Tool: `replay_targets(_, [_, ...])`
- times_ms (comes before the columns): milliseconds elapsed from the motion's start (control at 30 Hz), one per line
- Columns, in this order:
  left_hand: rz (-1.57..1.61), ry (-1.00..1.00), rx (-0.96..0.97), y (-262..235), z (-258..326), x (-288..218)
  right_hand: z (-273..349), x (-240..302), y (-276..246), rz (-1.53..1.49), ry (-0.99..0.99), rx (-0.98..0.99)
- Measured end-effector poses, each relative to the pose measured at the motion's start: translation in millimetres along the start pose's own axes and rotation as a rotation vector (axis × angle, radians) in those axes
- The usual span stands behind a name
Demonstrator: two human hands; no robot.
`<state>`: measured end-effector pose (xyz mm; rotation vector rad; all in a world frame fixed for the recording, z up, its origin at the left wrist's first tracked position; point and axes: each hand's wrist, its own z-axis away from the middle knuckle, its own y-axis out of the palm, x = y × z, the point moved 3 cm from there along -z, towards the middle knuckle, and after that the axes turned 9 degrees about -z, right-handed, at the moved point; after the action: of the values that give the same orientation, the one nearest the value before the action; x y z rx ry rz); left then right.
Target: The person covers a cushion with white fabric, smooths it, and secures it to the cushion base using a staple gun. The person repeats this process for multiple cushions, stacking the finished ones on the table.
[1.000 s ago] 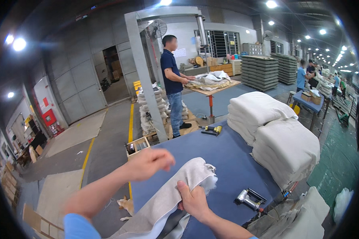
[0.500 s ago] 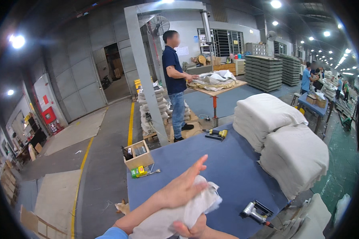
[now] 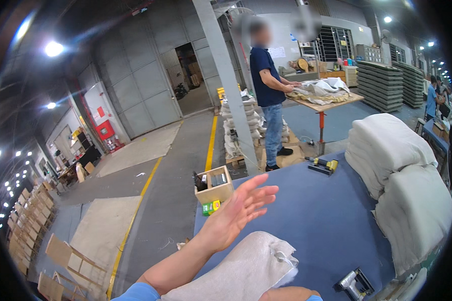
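Observation:
A beige fabric-covered piece (image 3: pixel 241 263), padded and rounded, lies at the near edge of the blue-topped table. At its far right corner the cloth is gathered, with white filling or lining showing. My left hand (image 3: pixel 238 213) is raised above the piece and apart from it, fingers stretched and spread, holding nothing. My right hand (image 3: pixel 286 294) is at the lower edge against the piece's near right side; its fingers are hidden, so its grip does not show.
The blue table (image 3: pixel 316 215) holds a stack of beige covers (image 3: pixel 391 155) at right, a yellow nail gun (image 3: pixel 322 165), a silver nail gun (image 3: pixel 355 284), and a wooden box (image 3: pixel 215 188) beside a green-yellow carton (image 3: pixel 211 207). Beyond, a person (image 3: pixel 271 90) works at a small table (image 3: pixel 331 102).
My left hand has lifted off the fabric-covered piece and opened. My right hand has sunk lower, its fingers now out of sight. The view has turned left, shifting the scene rightward.

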<state>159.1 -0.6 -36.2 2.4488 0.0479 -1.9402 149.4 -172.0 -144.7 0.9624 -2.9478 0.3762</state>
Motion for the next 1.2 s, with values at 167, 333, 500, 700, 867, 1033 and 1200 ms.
replay_targets(167, [-0.317, -0.107, 0.035, 3, 7, -3, -2, -17, 17, -0.021, -0.035, -0.009])
replay_targets(333, [-0.533, -0.021, 0.091, -8, 28, -3, 0, -35, 34, -0.038, -0.054, -0.003])
replay_targets(500, [-0.721, 0.019, 0.11, -26, 48, -4, 1, -49, 51, -0.061, -0.076, 0.002])
replay_targets(700, [0.046, -0.224, 0.029, -45, 53, 13, 2, -53, 68, -0.107, -0.108, 0.005])
replay_targets(867, [0.238, -0.338, 0.048, -42, 66, 39, 3, -55, 83, -0.131, -0.128, -0.006])
replay_targets(1033, [-0.006, -0.289, 0.072, -47, 80, 31, 7, -57, 97, -0.161, -0.151, -0.017])
replay_targets(1200, [-0.112, -0.266, 0.061, -47, 91, 18, 10, -62, 109, -0.178, -0.158, -0.018])
